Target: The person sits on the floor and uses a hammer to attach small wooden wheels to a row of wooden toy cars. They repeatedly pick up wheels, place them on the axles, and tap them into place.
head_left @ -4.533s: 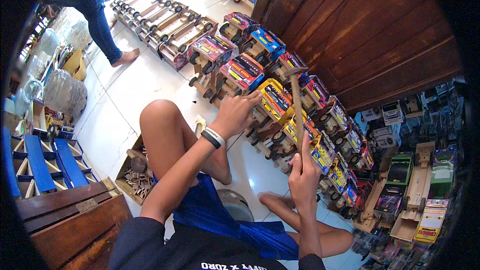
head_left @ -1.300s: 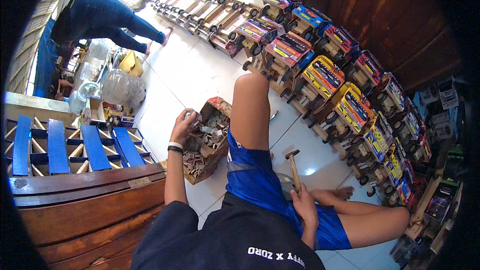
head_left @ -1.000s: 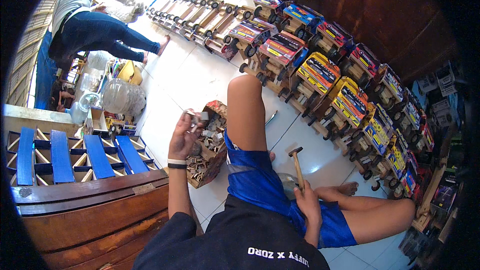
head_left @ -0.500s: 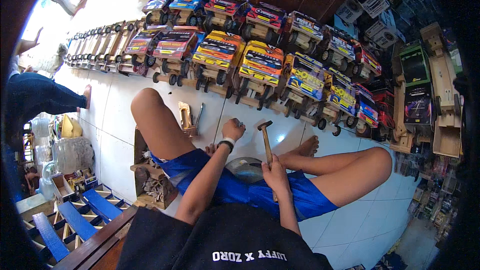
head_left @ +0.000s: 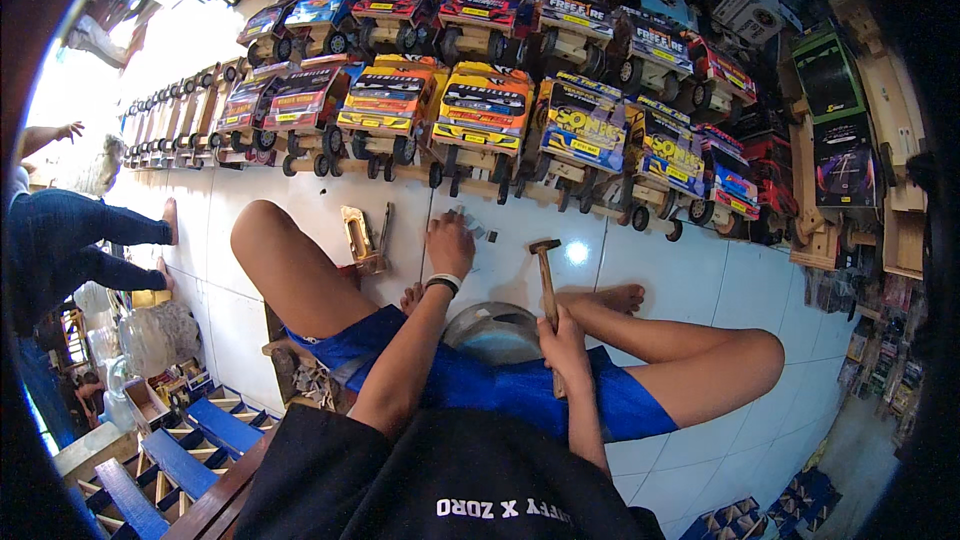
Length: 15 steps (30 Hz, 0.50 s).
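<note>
My right hand [head_left: 566,348] is closed around the wooden handle of a hammer [head_left: 549,285], whose dark head points away from me. My left hand [head_left: 450,246], a band on its wrist, reaches down to the white tiled floor with its fingers slightly apart. Small clear and grey pieces [head_left: 478,234] lie at its fingertips, too small to name. Left of that hand lies a yellowish, frame-shaped tool with a dark bar [head_left: 357,233]. Between my thighs sits a rounded grey object [head_left: 492,330], partly hidden by my left forearm and shorts.
Rows of wooden toy trucks [head_left: 484,110] with colourful printed fronts stand beyond my legs. More wooden truck bodies [head_left: 845,160] are on the right. A wooden box of scraps [head_left: 310,375] is by my left thigh. Another person's legs [head_left: 90,230] show at the left.
My left hand has moved forward from above my lap to the small pieces on the floor. My right hand still holds the hammer, now slightly further right. The view has shifted a little.
</note>
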Motion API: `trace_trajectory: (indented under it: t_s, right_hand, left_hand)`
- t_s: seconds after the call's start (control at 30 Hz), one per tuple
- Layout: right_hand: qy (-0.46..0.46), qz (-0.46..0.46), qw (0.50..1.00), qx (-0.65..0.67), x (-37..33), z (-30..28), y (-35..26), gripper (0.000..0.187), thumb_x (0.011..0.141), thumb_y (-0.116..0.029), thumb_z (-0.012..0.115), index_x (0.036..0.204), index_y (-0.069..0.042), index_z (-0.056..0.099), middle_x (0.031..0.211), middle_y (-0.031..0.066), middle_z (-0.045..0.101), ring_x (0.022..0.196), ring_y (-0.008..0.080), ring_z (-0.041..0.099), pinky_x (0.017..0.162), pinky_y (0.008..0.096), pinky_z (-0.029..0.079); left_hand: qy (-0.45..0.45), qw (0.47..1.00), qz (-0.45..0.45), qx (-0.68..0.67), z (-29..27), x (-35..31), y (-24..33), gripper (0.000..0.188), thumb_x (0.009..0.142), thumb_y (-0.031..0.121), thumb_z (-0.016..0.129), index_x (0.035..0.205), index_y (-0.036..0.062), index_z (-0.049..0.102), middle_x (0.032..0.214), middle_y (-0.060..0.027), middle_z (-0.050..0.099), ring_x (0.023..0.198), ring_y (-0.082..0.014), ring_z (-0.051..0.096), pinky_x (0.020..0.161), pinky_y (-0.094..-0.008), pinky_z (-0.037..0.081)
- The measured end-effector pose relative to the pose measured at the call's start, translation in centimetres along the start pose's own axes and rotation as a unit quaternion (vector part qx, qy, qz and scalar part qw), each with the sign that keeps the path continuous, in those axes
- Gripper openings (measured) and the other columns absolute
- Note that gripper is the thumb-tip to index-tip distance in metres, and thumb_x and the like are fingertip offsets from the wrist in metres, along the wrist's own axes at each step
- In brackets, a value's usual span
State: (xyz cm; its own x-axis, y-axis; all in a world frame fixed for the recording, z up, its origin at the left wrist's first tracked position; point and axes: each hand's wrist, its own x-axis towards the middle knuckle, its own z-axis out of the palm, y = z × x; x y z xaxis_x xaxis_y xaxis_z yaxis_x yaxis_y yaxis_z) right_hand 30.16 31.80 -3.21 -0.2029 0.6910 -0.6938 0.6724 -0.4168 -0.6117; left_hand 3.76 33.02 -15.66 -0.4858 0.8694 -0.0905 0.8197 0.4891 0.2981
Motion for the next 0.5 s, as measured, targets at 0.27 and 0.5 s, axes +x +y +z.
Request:
trace_trajectory:
  t_s: [0.27, 0.5]
  right_hand:
    - [-0.008, 0.034, 0.999, -0.040, -0.3, -0.9, 0.3, 0.054, 0.100, -0.032, 0.063, 0.138, 0.004, 0.051, 0.104, 0.0239, 0.068, 0.076, 0.0347, 0.065, 0.063, 0.0425, 0.053]
    - [-0.098, 0.016, 0.995, -0.017, 1.0, -1.3, 0.9, 0.050, 0.104, -0.034, 0.058, 0.142, -0.003, 0.049, 0.086, 0.0142, 0.066, 0.050, 0.0230, 0.059, 0.040, 0.0329, 0.048]
  left_hand:
    - [-0.119, 0.989, -0.021, -0.086, 3.1, 0.0, 4.8, 0.012, 0.079, 0.003, 0.064, 0.088, 0.0030, 0.071, 0.094, -0.0250, 0.072, 0.086, -0.0400, 0.071, 0.079, -0.0521, 0.055]
    - [0.036, 0.975, -0.082, -0.205, 0.1, -1.9, 2.0, 0.016, 0.078, 0.004, 0.061, 0.093, 0.0057, 0.066, 0.097, -0.0200, 0.067, 0.091, -0.0428, 0.066, 0.080, -0.0556, 0.052]
